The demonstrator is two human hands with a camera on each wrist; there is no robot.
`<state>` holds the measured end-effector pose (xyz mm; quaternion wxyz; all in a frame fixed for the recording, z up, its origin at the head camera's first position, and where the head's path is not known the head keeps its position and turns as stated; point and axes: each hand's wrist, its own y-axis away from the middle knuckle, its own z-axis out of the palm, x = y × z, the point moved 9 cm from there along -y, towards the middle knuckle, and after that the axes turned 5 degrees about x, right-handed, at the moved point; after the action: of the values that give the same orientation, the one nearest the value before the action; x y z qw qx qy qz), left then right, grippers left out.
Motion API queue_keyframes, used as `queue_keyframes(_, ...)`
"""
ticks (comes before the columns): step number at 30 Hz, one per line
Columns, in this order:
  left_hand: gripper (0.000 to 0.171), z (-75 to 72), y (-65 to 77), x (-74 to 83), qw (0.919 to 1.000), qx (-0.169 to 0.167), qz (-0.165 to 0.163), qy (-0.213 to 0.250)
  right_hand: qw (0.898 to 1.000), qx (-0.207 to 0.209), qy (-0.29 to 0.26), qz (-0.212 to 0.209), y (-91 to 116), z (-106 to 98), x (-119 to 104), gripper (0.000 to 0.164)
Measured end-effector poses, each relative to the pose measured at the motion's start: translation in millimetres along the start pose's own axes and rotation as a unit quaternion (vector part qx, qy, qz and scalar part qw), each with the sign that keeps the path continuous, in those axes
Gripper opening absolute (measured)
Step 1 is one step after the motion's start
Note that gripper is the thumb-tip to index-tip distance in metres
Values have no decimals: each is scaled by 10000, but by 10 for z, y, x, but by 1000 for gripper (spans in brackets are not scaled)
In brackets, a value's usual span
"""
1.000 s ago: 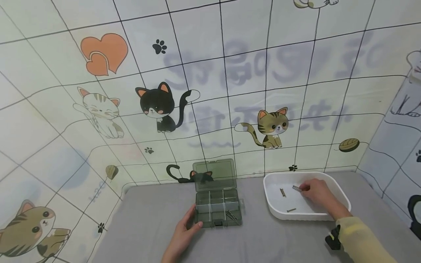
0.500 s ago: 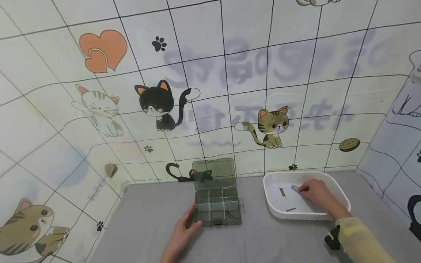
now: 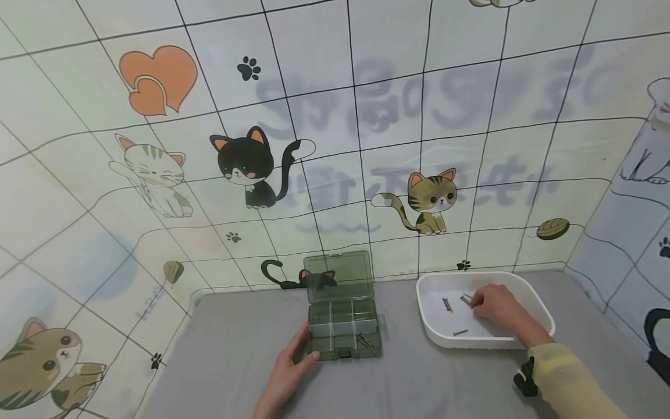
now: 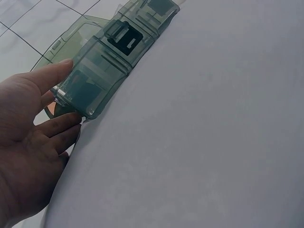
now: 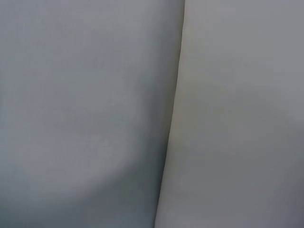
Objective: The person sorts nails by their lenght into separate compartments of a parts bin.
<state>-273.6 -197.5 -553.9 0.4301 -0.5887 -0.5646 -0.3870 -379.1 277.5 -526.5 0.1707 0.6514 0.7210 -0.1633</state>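
Observation:
A translucent grey-green compartment box (image 3: 345, 326) stands on the table with its lid (image 3: 339, 276) raised at the back. Several thin metal screws (image 3: 364, 340) lie in its front right compartment. My left hand (image 3: 285, 369) rests at the box's front left corner, thumb at the front edge and fingers along the left side, all fairly straight. To the right, my right hand (image 3: 497, 305) reaches into a white tray (image 3: 434, 331) and pinches at thin metal screws (image 3: 466, 301); its fingertips partly hide them. Other screws (image 3: 447, 305) lie left of it, and a single screw (image 3: 460, 333) lies nearer the front.
A grey cloth (image 3: 235, 326) covers the table. Behind it hangs a white sheet (image 3: 335, 145) with grid lines and cartoon cats. A black curved object (image 3: 655, 343) shows at the right edge. The right wrist view holds only blurred pale surfaces.
My right fingertips have shifted slightly left over the screws in the tray. My left hand and the box keep their places; the head view has drifted a little.

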Motion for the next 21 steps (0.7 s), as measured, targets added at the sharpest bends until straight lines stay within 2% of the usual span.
queue_keyframes(13,70,5,-11,-27,9997,28,30,-246,9997,138,172,-67,-6,-25,-44,11)
queue_keyframes(21,70,11,-21,-11,9996,-4,113,-256,9990,406,-179,20,75,-109,-87,10)
